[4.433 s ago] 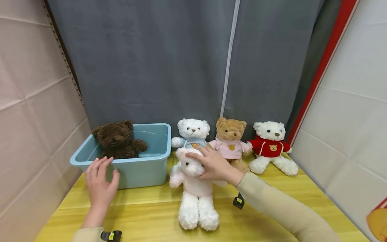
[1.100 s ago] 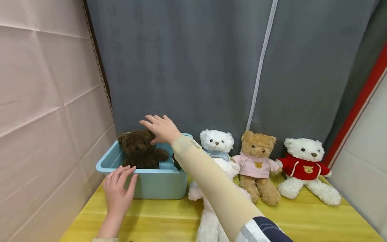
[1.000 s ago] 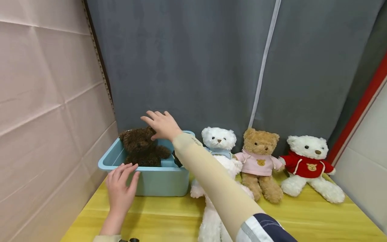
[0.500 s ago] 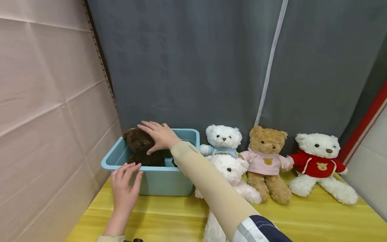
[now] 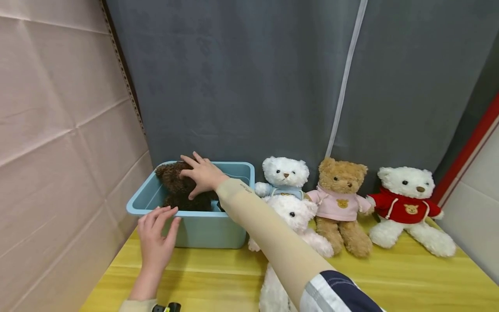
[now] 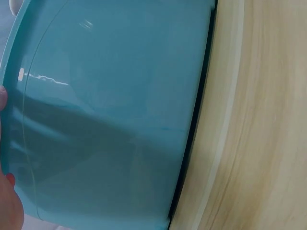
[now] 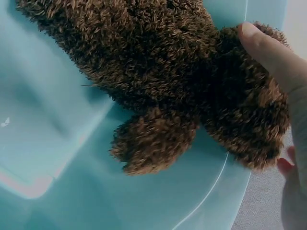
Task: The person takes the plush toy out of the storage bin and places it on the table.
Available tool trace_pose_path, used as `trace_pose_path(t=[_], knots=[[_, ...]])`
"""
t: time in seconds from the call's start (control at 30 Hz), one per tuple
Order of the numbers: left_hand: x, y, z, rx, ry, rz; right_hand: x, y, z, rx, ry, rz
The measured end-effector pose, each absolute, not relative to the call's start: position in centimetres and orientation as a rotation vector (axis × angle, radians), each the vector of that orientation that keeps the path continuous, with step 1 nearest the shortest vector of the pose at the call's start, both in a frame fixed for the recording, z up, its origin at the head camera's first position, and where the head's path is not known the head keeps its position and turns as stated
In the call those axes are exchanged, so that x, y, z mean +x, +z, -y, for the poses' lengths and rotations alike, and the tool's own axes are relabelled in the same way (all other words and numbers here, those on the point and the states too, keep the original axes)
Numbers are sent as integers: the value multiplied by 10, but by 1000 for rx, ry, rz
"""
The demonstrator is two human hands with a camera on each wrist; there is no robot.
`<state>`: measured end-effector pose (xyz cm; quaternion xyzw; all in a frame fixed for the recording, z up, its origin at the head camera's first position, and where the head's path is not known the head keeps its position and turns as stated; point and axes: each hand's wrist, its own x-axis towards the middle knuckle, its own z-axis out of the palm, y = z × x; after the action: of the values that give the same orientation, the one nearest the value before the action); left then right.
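Observation:
A dark brown teddy bear (image 5: 171,178) sits in the light blue plastic bin (image 5: 210,232), its back part and legs partly hidden. My right hand (image 5: 204,175) holds the bear's head, thumb over the front and fingers round the far side. In the right wrist view the thumb presses into the brown fur (image 7: 153,52), with fingertips showing past the head's edge. My left hand (image 5: 156,238) rests its fingertips on the bin's near rim, thumb apart against the outside. The bin's smooth outer wall (image 6: 110,115) fills most of the left wrist view.
A white teddy bear (image 5: 292,212) stands in front, partly covered by my right sleeve (image 5: 273,236). Behind are a white bear in blue (image 5: 286,172), a tan bear in pink (image 5: 342,206) and a white bear in red (image 5: 407,210). A grey curtain (image 5: 234,78) hangs behind the wooden table (image 5: 218,273).
My right hand has left the white bear in front, reached over the bin and come down onto the brown bear's head. The left hand stays at the rim. The head view has shifted.

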<state>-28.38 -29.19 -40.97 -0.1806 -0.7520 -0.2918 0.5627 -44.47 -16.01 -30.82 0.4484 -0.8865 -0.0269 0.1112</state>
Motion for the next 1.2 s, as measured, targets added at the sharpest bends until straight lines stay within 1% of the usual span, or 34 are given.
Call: trace_pose_path(t=[0.23,0.4,0.63,0.87,0.97,1.2], knots=[[-284,-409,293,-428,-691,1770,-448,-309,155,1268,51,2603],[-282,-408,293,-427,-684,1763,-449,-312,153,1218,31,2602],[-282,-408,293,-442,-672,1748,-450,-314,153,1139,129,2718],[-281,-411,291,-438,-677,1758,-445,-313,148,1138,198,2719],[-279,-412,290,-439,-676,1755,-441,-305,143,1165,227,2705],[-281,-411,291,-430,-677,1756,-438,-268,120,1192,299,2652]])
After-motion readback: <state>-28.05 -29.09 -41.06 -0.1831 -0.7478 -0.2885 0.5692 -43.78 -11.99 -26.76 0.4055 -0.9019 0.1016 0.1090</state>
